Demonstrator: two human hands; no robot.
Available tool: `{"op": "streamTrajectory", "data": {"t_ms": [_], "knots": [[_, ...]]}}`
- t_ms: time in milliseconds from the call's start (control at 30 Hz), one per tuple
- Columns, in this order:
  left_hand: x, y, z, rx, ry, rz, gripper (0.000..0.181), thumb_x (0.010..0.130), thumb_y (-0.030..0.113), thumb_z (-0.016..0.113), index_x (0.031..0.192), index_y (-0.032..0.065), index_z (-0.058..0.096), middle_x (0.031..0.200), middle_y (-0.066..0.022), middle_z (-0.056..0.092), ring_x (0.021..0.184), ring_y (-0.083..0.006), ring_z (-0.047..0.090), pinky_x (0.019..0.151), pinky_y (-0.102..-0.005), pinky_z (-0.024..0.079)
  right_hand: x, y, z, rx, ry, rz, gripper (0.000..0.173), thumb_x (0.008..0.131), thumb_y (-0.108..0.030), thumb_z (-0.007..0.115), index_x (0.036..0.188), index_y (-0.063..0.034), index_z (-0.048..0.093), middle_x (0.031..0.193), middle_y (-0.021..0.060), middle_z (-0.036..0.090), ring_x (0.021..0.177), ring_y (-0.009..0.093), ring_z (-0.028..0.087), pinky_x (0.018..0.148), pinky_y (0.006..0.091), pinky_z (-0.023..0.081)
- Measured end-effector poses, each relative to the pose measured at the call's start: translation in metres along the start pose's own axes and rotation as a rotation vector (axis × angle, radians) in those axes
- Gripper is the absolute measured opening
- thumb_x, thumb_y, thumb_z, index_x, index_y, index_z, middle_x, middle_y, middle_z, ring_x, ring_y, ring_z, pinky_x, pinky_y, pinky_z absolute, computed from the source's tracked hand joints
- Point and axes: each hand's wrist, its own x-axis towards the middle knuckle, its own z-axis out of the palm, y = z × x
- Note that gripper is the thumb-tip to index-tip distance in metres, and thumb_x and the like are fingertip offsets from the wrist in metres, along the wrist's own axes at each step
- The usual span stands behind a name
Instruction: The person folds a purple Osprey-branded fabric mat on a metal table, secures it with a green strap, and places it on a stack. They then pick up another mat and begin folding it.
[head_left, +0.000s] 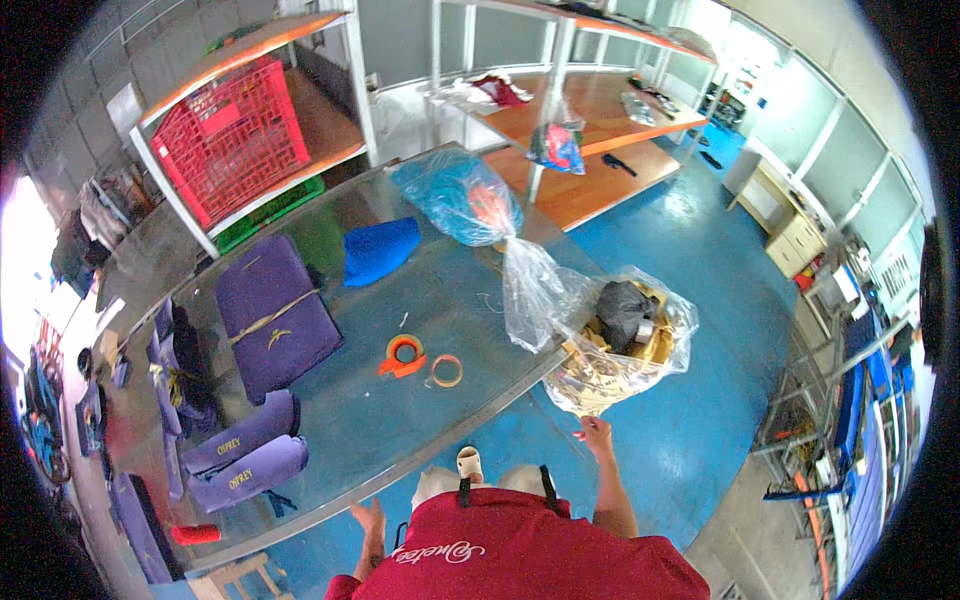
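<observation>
My left hand (369, 517) is empty, fingers apart, beside the metal front edge of the table (450, 435). My right hand (598, 436) is at the near rim of an open clear plastic bag (682, 330), its fingers curled on the plastic, which tapers toward them. Inside the bag lie crumpled brown packing scraps (600, 375) and a black plastic bundle (622, 315). On the table between my hands are an orange tape dispenser (401, 366) with a tape roll and a separate tape ring (448, 370).
Purple folded fabric pieces (279, 322), rolled purple pieces (247, 472), a blue cloth (381, 251) and a knotted clear bag of blue contents (450, 191) lie on the table. A red roll (196, 534) sits near its left corner. Shelving with a red crate (232, 135) stands behind.
</observation>
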Motion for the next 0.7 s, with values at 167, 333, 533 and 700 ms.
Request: {"op": "streamTrajectory", "data": {"t_ms": [167,333,533,700], "knots": [[0.006,0.068,0.017,-0.072,0.022,0.115,0.078,0.090,0.030,0.067,0.147,-0.0076,0.030,0.142,-0.0308,0.043,0.132,-0.0447,0.040,0.111,-0.0486,0.033,0.086,-0.040,0.020,-0.127,0.028,-0.136,0.032,0.094,-0.021,0.061,0.093,0.0105,0.066,0.061,0.0118,0.062,0.062,0.023,0.072,0.051,0.0295,0.053],[-0.029,0.051,0.038,-1.001,-0.152,-0.371,0.042,0.090,0.016,0.071,0.126,0.0075,0.052,0.102,-0.0077,0.062,0.091,-0.0216,0.061,0.074,-0.0385,0.053,0.251,-0.127,0.004,-0.069,0.195,-0.305,0.043,0.093,-0.036,0.065,0.081,0.0044,0.068,0.052,0.0040,0.056,0.049,0.010,0.057,0.047,0.0302,0.043],[-0.027,0.153,0.094,-0.670,-0.231,-0.567,0.040,0.090,0.018,0.070,0.124,0.0074,0.054,0.102,-0.0079,0.062,0.090,-0.0211,0.061,0.074,-0.0379,0.053,0.421,-0.337,-0.002,-0.082,0.229,-0.431,0.060,0.096,-0.052,0.054,0.084,0.0053,0.068,0.068,0.0153,0.067,0.058,0.024,0.070,0.057,0.0373,0.051],[0.006,0.247,0.139,-0.605,-0.243,-0.533,0.038,0.090,0.019,0.070,0.123,0.0073,0.055,0.101,-0.0081,0.063,0.089,-0.0208,0.062,0.074,-0.0374,0.054,0.625,-0.426,-0.025,-0.336,0.244,-0.609,0.038,0.091,-0.037,0.061,0.091,-0.0004,0.071,0.071,0.0137,0.070,0.064,0.025,0.071,0.063,0.0382,0.055]]}}
